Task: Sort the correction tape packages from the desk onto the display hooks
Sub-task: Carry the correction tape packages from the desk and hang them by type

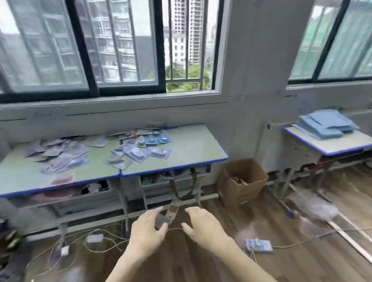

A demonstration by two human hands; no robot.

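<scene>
Both hands hung low and close to the camera, over the floor (190, 272) and short of the desks. Left hand (148, 230) pinched a small dark flat piece (162, 220) between thumb and fingers — blur hid what it was, though it could have been a package. Right hand (203, 224) was loosely curled beside it and held nothing I could make out, with a thin cord (174, 229) running between the two.

Two desks (192, 153) stood pushed together under the window (86, 48), and the packages (137, 152) lay scattered across them: a loose heap (60, 156) toward the left desk's back half, another spread over the back-left of the right desk. All were well apart from both hands. No hooks showed.

By their look the packages were light blister cards — stiff backing, a clear slick bubble, prone to sliding over one another. I judged the best hold a pinch at the card's top edge, near the hang hole, one at a time.
</scene>
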